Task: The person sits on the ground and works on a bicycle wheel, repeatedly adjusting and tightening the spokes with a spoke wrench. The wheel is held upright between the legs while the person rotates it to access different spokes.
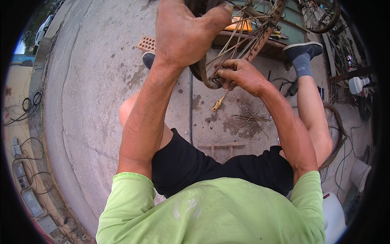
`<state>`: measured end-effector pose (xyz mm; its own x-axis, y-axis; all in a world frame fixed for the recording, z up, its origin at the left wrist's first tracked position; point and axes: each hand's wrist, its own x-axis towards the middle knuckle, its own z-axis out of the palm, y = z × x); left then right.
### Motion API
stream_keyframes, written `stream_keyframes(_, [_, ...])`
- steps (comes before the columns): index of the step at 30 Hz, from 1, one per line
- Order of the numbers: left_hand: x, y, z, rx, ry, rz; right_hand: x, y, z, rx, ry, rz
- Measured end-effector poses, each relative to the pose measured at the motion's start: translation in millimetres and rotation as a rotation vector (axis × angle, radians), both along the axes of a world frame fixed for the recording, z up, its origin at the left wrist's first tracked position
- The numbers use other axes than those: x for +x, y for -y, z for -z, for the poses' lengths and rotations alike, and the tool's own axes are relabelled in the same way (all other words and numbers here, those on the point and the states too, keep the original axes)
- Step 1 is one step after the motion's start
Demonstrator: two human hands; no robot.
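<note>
A rusty spoked wheel (210, 84) is raised in front of me at the top of the head view. My left hand (189, 34) is closed over the left side of its rim, thumb toward the spokes. Thin, worn spokes (233, 42) fan out beside a rusty metal bar (264, 40). At the rim's near end, my right hand (243, 77) has its fingers pinched together where spokes meet the rim. What lies between those fingertips is hidden. Below that hand, a screwdriver (218, 104) with a yellow handle lies on the ground.
Several loose spokes (252, 118) lie on the stained concrete. A perforated brick (146, 43) is near my left shoe. Ahead stands a low green-topped bench (293, 22) with tools. Another wheel (331, 24) is at far right. A metal frame (221, 145) lies between my legs.
</note>
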<state>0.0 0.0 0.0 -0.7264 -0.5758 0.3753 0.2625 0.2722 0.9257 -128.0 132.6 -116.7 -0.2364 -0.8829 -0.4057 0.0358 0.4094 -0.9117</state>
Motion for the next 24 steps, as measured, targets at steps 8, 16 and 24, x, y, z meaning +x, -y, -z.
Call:
stream_keyframes(8, [-1,0,2,-0.009,0.027,-0.067,6,-6,-19,-0.025,-0.234,-0.118])
stream_keyframes(16, [-5,11,10,-0.009,-0.149,0.008,3,-4,-15,-0.036,-0.159,-0.078])
stream_keyframes(24, [-2,4,4,-0.040,-0.094,-0.002,7,-8,7,-0.142,-0.048,0.007])
